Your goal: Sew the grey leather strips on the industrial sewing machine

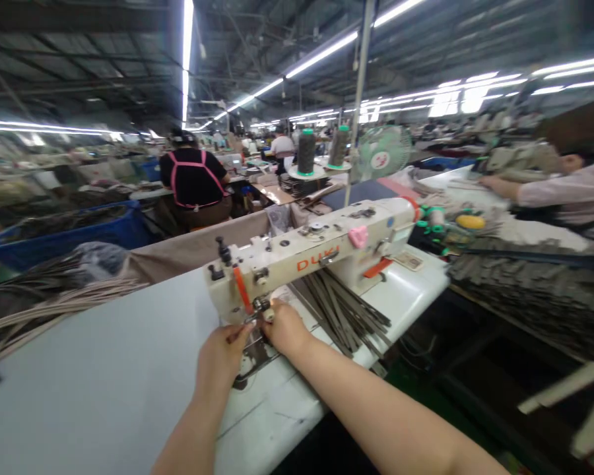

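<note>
A white sewing machine (287,254) with orange lettering stands on a pale table (123,369). Both of my hands are at its needle end. My left hand (225,349) is closed in a pinch just left of the needle area; what lies between its fingertips is too small to make out. On the other side, my right hand (284,326) has its fingers curled against the needle bar parts, and whatever they grip is hidden. A bundle of dark grey-brown strips (339,307) lies under the machine's arm, right of my right hand.
Two cones of dark thread (305,153) and a green fan (383,152) stand behind the machine. Light strips (64,307) hang over the table's left edge. A co-worker (569,191) leans in at right; another person (193,175) sits ahead, beside a blue bin (129,227).
</note>
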A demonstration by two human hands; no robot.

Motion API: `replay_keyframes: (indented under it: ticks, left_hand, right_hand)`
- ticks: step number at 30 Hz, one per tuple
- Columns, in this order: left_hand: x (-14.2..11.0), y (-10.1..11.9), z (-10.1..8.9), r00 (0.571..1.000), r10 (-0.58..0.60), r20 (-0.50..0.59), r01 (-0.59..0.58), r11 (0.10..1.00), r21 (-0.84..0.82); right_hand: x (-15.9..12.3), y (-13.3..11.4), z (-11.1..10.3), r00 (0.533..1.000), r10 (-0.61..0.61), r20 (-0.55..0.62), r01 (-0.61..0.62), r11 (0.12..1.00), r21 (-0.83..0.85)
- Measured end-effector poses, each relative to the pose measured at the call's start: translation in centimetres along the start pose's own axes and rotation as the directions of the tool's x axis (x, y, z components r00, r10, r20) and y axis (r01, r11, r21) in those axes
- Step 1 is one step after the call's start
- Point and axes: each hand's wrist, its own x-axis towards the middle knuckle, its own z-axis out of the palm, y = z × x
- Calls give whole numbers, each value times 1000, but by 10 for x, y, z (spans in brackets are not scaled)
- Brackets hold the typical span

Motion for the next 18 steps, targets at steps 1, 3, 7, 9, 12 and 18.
replay_keyframes:
  ticks: [1, 3, 7, 9, 12, 18]
  left_hand:
    - [1, -3, -1, 999, -22, 27, 22, 1000, 8]
    - [2, -7, -3, 989, -96, 115, 107, 990, -93]
    - [-1, -5, -14, 955, -216, 203, 271, 914, -301]
    - [-4, -2, -21, 946, -247, 208, 306, 891, -335]
    - [-4, -1, -25, 945, -271, 182, 317, 896, -312]
    - [3, -14, -14, 961, -258, 98, 275, 888, -367]
  right_hand:
    - [-3, 1, -3, 1000, 13, -9, -13, 1000, -12]
    - [-12, 2, -10, 999, 34, -37, -34, 999, -15]
    - [-34, -1, -26, 983, 88, -159, -77, 994, 74]
    - [-44, -4, -33, 970, 119, -213, -83, 982, 168]
    - [-54, -9, -40, 962, 165, -216, -85, 937, 339]
    - [-73, -20, -66, 944, 330, -2, -160, 464, 871]
